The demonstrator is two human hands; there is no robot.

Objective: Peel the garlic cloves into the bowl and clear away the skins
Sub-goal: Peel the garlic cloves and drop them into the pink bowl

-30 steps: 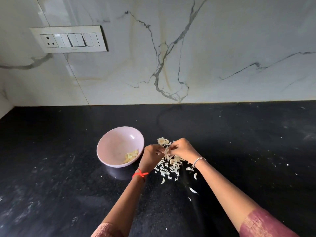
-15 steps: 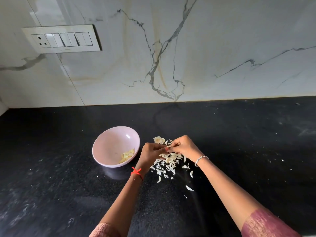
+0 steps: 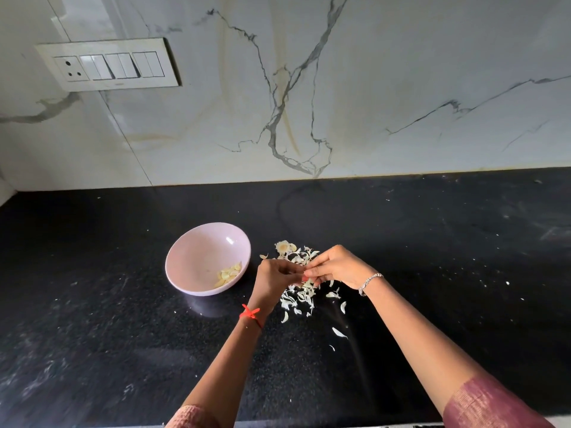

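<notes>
A pale pink bowl (image 3: pixel 197 257) stands on the black counter with several peeled garlic cloves (image 3: pixel 229 274) low in its right side. To its right lies a heap of white garlic skins (image 3: pixel 298 299), with a papery garlic base (image 3: pixel 282 247) at the far end. Above the heap my left hand (image 3: pixel 275 284) and my right hand (image 3: pixel 336 267) meet, fingertips pinching a small garlic clove between them. The clove is mostly hidden by the fingers.
Loose skin flakes (image 3: pixel 339 332) lie scattered toward me and to the right on the black counter (image 3: pixel 432 257). A marble wall with a switch plate (image 3: pixel 109 64) rises behind. The counter's front edge runs along the bottom of the view.
My hands stay together over the skins, fingers shifting slightly on the clove. The view has drifted a little; the bowl and heap have not moved.
</notes>
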